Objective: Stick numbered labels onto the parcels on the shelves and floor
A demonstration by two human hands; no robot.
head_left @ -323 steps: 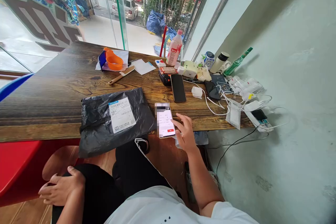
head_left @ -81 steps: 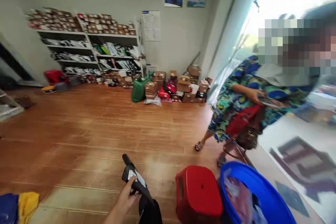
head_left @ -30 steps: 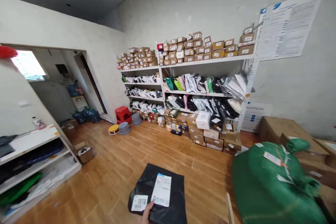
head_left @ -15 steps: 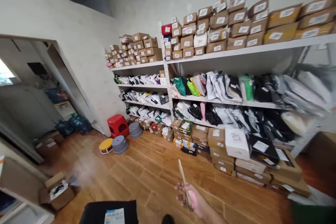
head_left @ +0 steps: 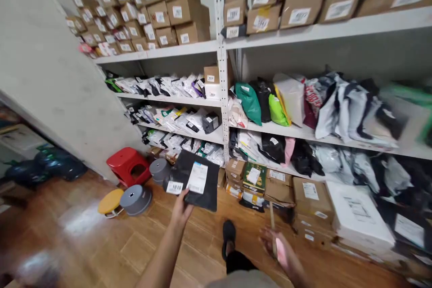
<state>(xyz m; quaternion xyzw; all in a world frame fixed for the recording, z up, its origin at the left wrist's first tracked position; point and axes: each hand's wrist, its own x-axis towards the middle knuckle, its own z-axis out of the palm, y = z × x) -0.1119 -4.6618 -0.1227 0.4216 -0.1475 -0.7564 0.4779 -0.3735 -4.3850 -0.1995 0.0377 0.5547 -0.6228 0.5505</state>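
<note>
My left hand [head_left: 183, 209] grips the lower edge of a flat black package [head_left: 206, 198]. The package bears a white shipping label and a smaller label that reads 1018. It is held out in front of the lower left shelves. My right hand [head_left: 275, 243], somewhat blurred, is at the lower right with its fingers curled round a thin light-coloured stick [head_left: 272, 216] that points upward. Several labelled cardboard boxes [head_left: 310, 193] stand on the floor beyond my right hand.
White shelves [head_left: 189, 100] hold bagged parcels and labelled cartons [head_left: 185, 11]. A red stool [head_left: 124, 159], a yellow stool [head_left: 110, 202] and grey stools [head_left: 135, 200] stand at the left. My foot [head_left: 228, 233] is on the wooden floor.
The view has moved closer to the shelves. The black package has risen from the bottom edge, and my left hand now shows on it. My right hand still holds the stick, now farther right.
</note>
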